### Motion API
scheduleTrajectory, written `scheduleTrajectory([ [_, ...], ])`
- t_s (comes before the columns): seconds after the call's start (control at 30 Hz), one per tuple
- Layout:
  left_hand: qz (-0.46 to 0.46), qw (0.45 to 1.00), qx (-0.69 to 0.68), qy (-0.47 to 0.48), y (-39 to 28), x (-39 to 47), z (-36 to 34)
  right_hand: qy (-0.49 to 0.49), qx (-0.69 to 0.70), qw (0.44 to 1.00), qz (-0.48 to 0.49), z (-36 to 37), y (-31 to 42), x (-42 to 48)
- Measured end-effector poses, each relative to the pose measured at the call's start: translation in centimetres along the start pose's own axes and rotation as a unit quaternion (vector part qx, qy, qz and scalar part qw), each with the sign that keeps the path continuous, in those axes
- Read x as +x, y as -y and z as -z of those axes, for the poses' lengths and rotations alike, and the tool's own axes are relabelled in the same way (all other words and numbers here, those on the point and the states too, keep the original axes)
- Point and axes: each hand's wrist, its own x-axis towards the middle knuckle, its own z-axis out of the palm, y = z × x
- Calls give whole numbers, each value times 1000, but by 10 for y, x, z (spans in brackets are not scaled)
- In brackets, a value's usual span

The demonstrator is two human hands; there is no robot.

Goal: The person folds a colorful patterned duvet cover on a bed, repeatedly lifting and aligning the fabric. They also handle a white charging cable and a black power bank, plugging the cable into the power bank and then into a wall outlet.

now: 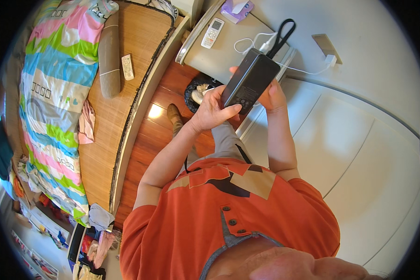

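Note:
Both hands hold a black power bank [251,82] with small printed marks on its face. My left hand [213,108] grips its lower left corner, thumb across the near end. On the other side, my right hand [273,96] supports it, with its fingers mostly hidden behind. A black strap loop [282,38] sticks out from the far end. Beside the strap, a white cable plug [265,47] sits at that end, seemingly plugged in. The white cable [309,73] leads toward a white charger [330,60] in the wall outlet.
A bedside cabinet [196,52] carries a white remote control [212,33] and a purple tissue pack [236,10]. Below stands a black-lined waste bin [189,92]. Left is a bed with a bamboo mat [140,45], a second remote [127,67] and a colourful quilt [56,91].

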Motion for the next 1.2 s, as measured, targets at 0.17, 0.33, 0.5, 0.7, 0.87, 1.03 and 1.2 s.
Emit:
scheduleTrajectory([
  [0.17, 73, 935, -311, 154, -2, 2, -10, 96, 83, 991, 46, -21, -5, 11],
  [0.33, 105, 846, -496, 162, 20, 4, -10, 14, 26, 1000, 6, -23, -6, 17],
  [0.5, 163, 868, -467, 57, 20, 12, -9, -63, -29, 998, -2, -12, -14, 14],
  [0.7, 103, 874, -458, 127, 27, 13, 2, -31, -26, 999, -23, -13, -8, 11],
  [0.87, 42, 950, -305, 52, 10, 9, -6, -77, -21, 995, -59, -2, -4, -6],
  [1.03, -42, 988, -104, -104, 3, 10, -2, -169, -165, 971, 47, -30, 1, 4],
  [1.2, -156, 904, 279, -285, 6, 7, -4, -268, -162, 944, 105, -55, -11, 12],
])
